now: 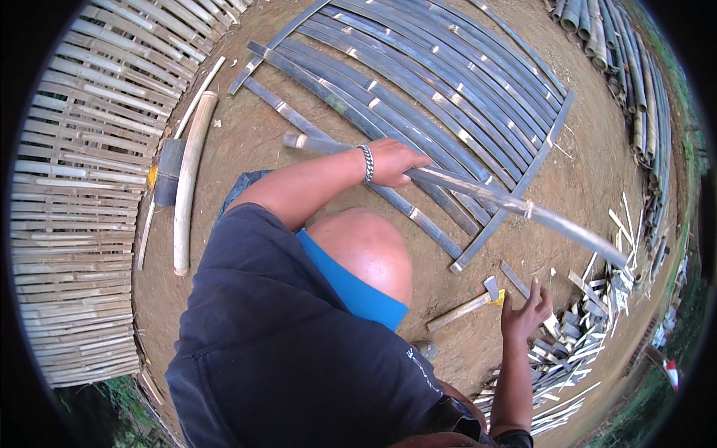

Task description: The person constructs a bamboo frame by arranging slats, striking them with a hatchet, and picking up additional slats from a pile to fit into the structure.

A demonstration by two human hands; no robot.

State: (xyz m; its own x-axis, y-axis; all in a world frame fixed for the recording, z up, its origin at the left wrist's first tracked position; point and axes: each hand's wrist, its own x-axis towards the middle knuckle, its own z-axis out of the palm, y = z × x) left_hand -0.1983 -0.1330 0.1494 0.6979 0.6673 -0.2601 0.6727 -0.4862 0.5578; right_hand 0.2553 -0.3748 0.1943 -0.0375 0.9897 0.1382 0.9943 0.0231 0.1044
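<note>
While the left hand point(392, 162) grips a long grey split-bamboo slat point(478, 196) slanting above the dirt ground point(590, 172), the right hand point(525, 311) hovers, fingers spread, beside a wooden-handled hatchet point(467, 305).

Single head-worn fisheye view, looking steeply down over own torso and knee, close above both hands, bare dirt ground point(246, 142) filling centre, straight edges bowed toward dark circular rim
</note>
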